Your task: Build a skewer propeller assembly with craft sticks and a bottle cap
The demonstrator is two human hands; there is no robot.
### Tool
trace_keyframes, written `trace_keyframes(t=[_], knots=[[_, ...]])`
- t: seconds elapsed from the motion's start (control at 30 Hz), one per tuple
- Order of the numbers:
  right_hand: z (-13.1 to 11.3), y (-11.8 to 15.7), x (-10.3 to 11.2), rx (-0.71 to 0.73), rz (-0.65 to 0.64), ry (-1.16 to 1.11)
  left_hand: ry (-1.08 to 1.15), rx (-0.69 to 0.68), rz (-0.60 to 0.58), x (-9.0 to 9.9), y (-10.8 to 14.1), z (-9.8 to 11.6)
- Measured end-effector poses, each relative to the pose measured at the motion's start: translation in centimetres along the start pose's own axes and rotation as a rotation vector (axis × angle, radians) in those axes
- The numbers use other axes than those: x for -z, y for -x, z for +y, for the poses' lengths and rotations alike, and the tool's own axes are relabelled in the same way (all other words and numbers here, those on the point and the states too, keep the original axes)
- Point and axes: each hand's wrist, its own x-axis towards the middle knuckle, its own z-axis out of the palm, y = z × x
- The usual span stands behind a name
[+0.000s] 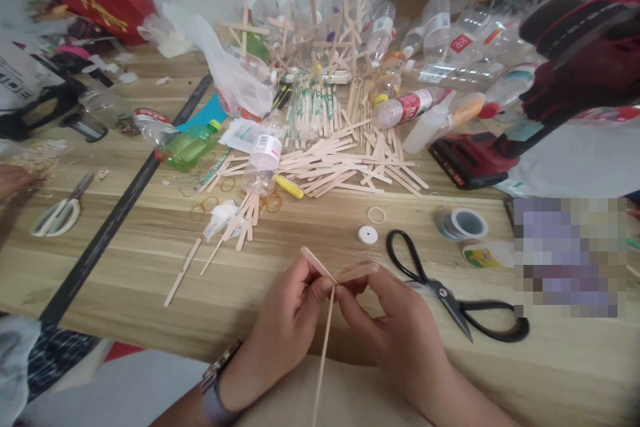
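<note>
My left hand (285, 317), wearing a watch on its wrist, pinches a flat wooden craft stick (313, 260) above the table's front edge. Close beside it, my right hand (400, 320) grips a second craft stick (364, 270). Both sticks meet at my fingertips in a shallow V. From that meeting point a thin wooden stick (325, 353) runs down toward my lap. My fingers hide how the pieces are joined. Black-handled scissors (443, 293) lie open just right of my right hand. A white disc (367, 235) and a rubber band (377, 215) lie beyond my hands.
Loose craft sticks (345, 170) are heaped mid-table. Plastic bottles (410, 107) and stick crosses (244, 30) crowd the back. A red power tool (475, 153) stands right, near a tape roll (465, 223). White-handled scissors (60, 213) and another person's hand (15, 180) are left.
</note>
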Motion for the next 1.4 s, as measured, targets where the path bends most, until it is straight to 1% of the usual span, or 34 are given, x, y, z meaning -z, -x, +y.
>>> trace_keyframes(t=[0.2, 0.33, 0.4, 0.47, 0.57, 0.63, 0.77, 0.87, 0.97, 1.03, 1.17, 1.23, 1.3, 1.4], knots=[[-0.1, -0.1, 0.1, 0.010, 0.028, 0.008, -0.083, -0.015, 0.025, -0.3, 0.1, 0.5], [0.2, 0.0, 0.0, -0.019, 0.023, 0.008, -0.109, -0.003, 0.033, -0.3, 0.1, 0.6], [0.4, -0.2, 0.0, -0.066, 0.026, 0.001, -0.073, 0.022, 0.023, -0.3, -0.3, 0.6], [0.7, -0.8, -0.2, -0.141, 0.011, -0.018, -0.027, 0.057, 0.020, -0.2, -0.9, 0.5], [1.0, -1.9, -0.7, -0.266, -0.058, -0.073, 0.013, 0.094, 0.027, 0.1, -1.9, 0.1], [1.0, -2.4, -1.2, -0.302, -0.085, -0.105, 0.028, 0.102, 0.029, 0.5, -2.3, -0.3], [0.7, -2.7, -2.0, -0.301, -0.058, -0.131, 0.055, 0.091, 0.017, 1.4, -2.5, -0.7], [0.1, -2.5, -1.9, -0.296, -0.051, -0.162, 0.087, 0.068, -0.003, 2.1, -2.4, -0.5], [-0.5, -2.2, -1.4, -0.287, -0.109, -0.213, 0.191, 0.074, -0.060, 2.7, -2.4, -0.1], [-0.7, -2.0, -1.2, -0.300, -0.162, -0.254, 0.246, 0.097, -0.077, 3.0, -2.3, -0.1], [-0.6, -2.0, -1.0, -0.340, -0.221, -0.286, 0.316, 0.143, -0.102, 2.9, -2.0, -0.5], [-0.5, -2.0, -1.2, -0.339, -0.232, -0.266, 0.307, 0.154, -0.093, 2.7, -1.8, -0.9], [-0.5, -2.1, -1.4, -0.343, -0.222, -0.248, 0.268, 0.147, -0.062, 2.5, -1.6, -1.2], [-0.5, -2.2, -1.7, -0.360, -0.170, -0.260, 0.208, 0.122, -0.033, 2.1, -1.3, -1.2]])
